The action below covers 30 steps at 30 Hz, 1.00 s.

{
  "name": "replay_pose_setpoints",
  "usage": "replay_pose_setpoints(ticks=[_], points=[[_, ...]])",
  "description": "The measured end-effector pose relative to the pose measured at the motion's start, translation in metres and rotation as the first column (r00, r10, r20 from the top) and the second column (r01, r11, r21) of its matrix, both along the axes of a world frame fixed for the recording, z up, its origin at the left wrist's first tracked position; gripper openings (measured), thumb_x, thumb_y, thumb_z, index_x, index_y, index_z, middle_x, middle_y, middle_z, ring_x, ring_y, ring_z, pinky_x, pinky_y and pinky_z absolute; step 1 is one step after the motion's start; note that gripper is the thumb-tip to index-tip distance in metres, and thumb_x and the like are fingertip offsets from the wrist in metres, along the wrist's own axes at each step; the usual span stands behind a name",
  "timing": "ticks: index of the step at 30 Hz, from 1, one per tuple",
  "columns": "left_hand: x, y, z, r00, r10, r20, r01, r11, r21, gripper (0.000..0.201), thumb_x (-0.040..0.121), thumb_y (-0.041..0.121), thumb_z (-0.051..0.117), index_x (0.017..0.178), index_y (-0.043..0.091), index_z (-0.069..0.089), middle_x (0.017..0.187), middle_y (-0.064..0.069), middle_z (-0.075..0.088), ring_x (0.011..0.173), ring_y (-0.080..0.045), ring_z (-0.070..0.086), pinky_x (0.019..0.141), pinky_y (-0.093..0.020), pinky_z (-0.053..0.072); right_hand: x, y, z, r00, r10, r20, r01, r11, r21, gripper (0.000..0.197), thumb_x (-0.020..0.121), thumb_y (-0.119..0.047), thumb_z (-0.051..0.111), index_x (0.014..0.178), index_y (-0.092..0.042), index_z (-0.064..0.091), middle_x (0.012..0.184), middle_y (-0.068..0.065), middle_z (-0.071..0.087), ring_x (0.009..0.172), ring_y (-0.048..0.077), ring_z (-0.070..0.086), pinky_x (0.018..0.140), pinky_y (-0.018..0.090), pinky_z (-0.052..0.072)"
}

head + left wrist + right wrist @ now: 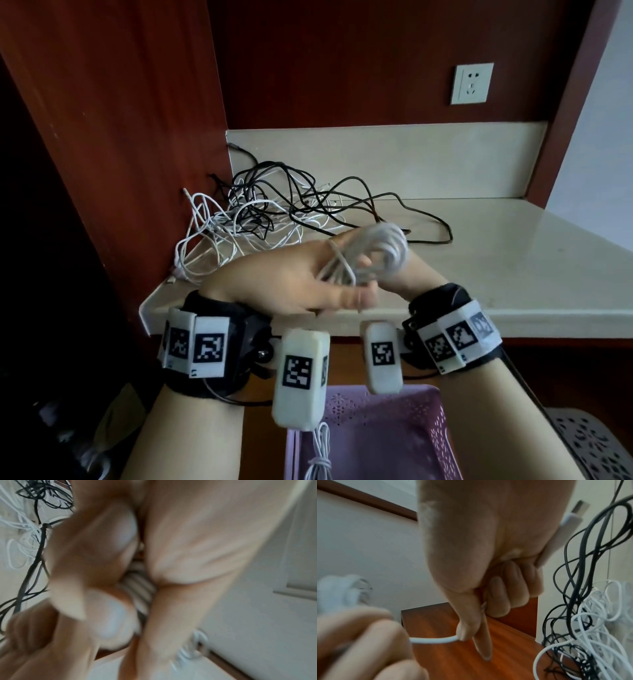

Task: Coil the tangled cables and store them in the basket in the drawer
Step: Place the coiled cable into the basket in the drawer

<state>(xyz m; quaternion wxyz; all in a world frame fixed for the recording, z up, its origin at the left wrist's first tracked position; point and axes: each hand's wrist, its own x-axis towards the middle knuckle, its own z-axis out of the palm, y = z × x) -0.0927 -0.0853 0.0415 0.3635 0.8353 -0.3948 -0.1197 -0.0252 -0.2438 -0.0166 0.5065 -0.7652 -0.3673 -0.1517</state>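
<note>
My left hand (308, 277) grips a white cable coil (380, 253) above the counter's front edge; the left wrist view is blurred, and there the fingers (96, 555) press on the coil's strands (139, 588). My right hand (421, 277) sits just behind the coil. In the right wrist view its thumb and forefinger (467, 631) pinch the same cable's loose end (433, 640), and a USB plug (573, 513) sticks out past the palm. A tangle of black and white cables (267, 209) lies at the counter's back left. The purple basket (411, 421) below holds one tied white cable (320, 455).
The pale counter (479, 260) runs right from the tangle, with a wooden side panel (137, 137) on the left. A wall socket (472, 83) is on the back panel. A dark perforated basket (589, 442) stands right of the purple one.
</note>
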Motion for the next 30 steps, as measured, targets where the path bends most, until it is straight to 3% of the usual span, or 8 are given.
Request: replay_pose_setpoints(ticks=[3, 8, 10, 13, 18, 21, 25, 30], points=[[0.011, 0.021, 0.001, 0.971, 0.234, -0.055, -0.240, 0.955, -0.175, 0.018, 0.085, 0.027, 0.060, 0.069, 0.020, 0.061, 0.047, 0.006, 0.050, 0.038, 0.000, 0.041, 0.042, -0.009, 0.033, 0.004, -0.003, 0.004, 0.985, -0.020, -0.172, 0.023, 1.000, 0.016, 0.024, 0.077, -0.038, 0.071, 0.070, -0.015, 0.073, 0.068, -0.006, 0.063, 0.066, 0.001, 0.051, 0.065, 0.016, 0.039], [0.035, 0.030, -0.010, 0.820, 0.527, -0.226, -0.573, 0.767, -0.291, 0.043, 0.090, 0.008, 0.061, 0.049, 0.013, 0.050, 0.040, 0.003, 0.041, 0.029, -0.003, 0.031, 0.034, -0.013, 0.025, 0.004, -0.011, 0.005, 0.965, -0.219, -0.145, 0.200, 0.970, -0.139, 0.027, 0.089, -0.031, 0.063, 0.066, -0.019, 0.070, 0.076, 0.024, 0.059, 0.066, 0.018, 0.044, 0.061, 0.027, 0.033], [0.046, 0.029, -0.018, 0.708, 0.681, -0.187, -0.704, 0.660, -0.264, 0.033, 0.086, 0.004, 0.061, 0.057, 0.010, 0.049, 0.045, 0.000, 0.044, 0.029, -0.004, 0.033, 0.033, -0.011, 0.024, 0.000, -0.007, 0.007, 0.957, -0.264, -0.119, 0.233, 0.945, -0.229, 0.030, 0.089, -0.034, 0.062, 0.063, -0.020, 0.067, 0.060, 0.014, 0.054, 0.055, 0.012, 0.040, 0.056, 0.027, 0.031], [0.059, 0.027, -0.029, 0.583, 0.803, -0.122, -0.800, 0.543, -0.255, 0.016, 0.083, 0.009, 0.062, 0.070, 0.016, 0.053, 0.059, -0.003, 0.052, 0.045, -0.013, 0.047, 0.044, -0.016, 0.034, -0.010, 0.001, 0.016, 0.942, -0.332, -0.037, 0.290, 0.869, -0.402, 0.036, 0.091, -0.036, 0.058, 0.060, -0.019, 0.062, 0.042, -0.009, 0.042, 0.042, 0.007, 0.037, 0.049, 0.027, 0.028], [0.063, 0.012, -0.036, 0.507, 0.842, 0.185, -0.843, 0.529, -0.095, 0.011, 0.086, 0.013, 0.052, 0.075, 0.012, 0.052, 0.075, -0.010, 0.056, 0.074, -0.031, 0.052, 0.050, -0.029, 0.029, -0.033, 0.032, 0.027, 0.879, -0.292, 0.377, 0.477, 0.573, -0.667, 0.046, 0.093, -0.032, 0.047, 0.053, -0.014, 0.034, 0.053, -0.001, 0.033, 0.065, 0.024, 0.040, 0.049, 0.030, 0.022], [0.064, 0.004, -0.042, 0.546, 0.787, 0.288, -0.830, 0.554, 0.060, 0.012, 0.088, 0.007, 0.045, 0.082, 0.011, 0.054, 0.089, -0.013, 0.060, 0.087, -0.034, 0.052, 0.061, -0.032, 0.032, -0.039, 0.038, 0.029, 0.859, -0.249, 0.447, 0.509, 0.508, -0.695, 0.045, 0.094, -0.030, 0.043, 0.055, -0.016, 0.025, 0.057, -0.003, 0.027, 0.069, 0.027, 0.037, 0.048, 0.029, 0.016], [0.061, 0.001, -0.050, 0.523, 0.706, 0.478, -0.846, 0.499, 0.188, 0.023, 0.094, 0.008, 0.040, 0.111, 0.013, 0.053, 0.119, -0.010, 0.058, 0.113, -0.031, 0.054, 0.078, -0.030, 0.036, -0.032, 0.027, 0.028, 0.887, -0.257, 0.383, 0.457, 0.599, -0.657, 0.041, 0.095, -0.034, 0.045, 0.058, -0.016, 0.041, 0.058, -0.003, 0.037, 0.068, 0.026, 0.039, 0.058, 0.031, 0.029], [0.056, -0.008, -0.056, 0.558, 0.496, 0.666, -0.802, 0.529, 0.278, 0.030, 0.095, 0.008, 0.039, 0.117, 0.017, 0.057, 0.120, -0.005, 0.060, 0.114, -0.027, 0.056, 0.078, -0.027, 0.033, -0.020, 0.008, 0.025, 0.952, -0.206, 0.227, 0.292, 0.833, -0.469, 0.014, 0.087, -0.017, 0.063, 0.079, -0.008, 0.071, 0.060, -0.004, 0.058, 0.059, 0.010, 0.050, 0.060, 0.029, 0.042]])
